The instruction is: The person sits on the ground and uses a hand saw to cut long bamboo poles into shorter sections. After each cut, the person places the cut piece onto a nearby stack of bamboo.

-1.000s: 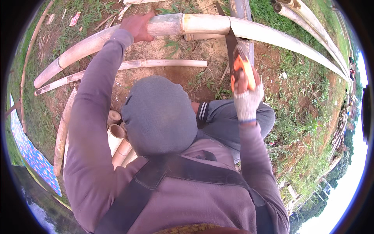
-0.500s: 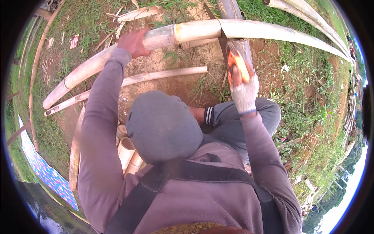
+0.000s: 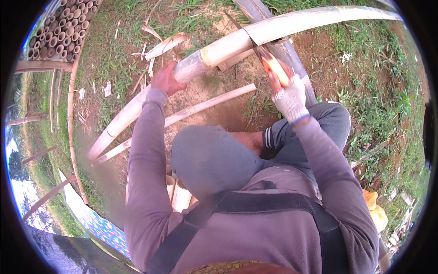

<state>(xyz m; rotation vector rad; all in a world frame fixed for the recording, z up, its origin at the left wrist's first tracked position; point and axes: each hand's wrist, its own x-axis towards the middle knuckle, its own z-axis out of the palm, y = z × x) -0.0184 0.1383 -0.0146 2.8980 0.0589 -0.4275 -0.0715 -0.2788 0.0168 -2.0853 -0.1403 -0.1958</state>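
A long pale bamboo pole [image 3: 228, 48] slants across the upper part of the head view. My bare left hand [image 3: 168, 79] grips it left of a dark-ringed joint, with the thumb spread along its near side. In a white knit glove with bare fingertips, my right hand [image 3: 289, 93] is closed round the orange handle of a handsaw [image 3: 277, 71]. The saw's thin blade crosses the pole to the right of that joint, its tip pointing away from me. How deep the cut goes cannot be made out. Beneath the pole, close to the blade, lies a greyish thick pole [image 3: 299, 64].
A thinner bamboo length [image 3: 210, 104] lies on the ground nearer me. Several short bamboo pieces [image 3: 181, 197] sit beside my grey-trousered knee [image 3: 200, 157]. Far left, many bamboo sections are stacked [image 3: 59, 34]. A blue patterned sheet [image 3: 107, 233] and an orange bag [image 3: 376, 212] lie lower down.
The whole view has swung, so the bamboo stack and the orange bag now show. My left hand still grips the pole, and the saw still lies across it in my right hand.
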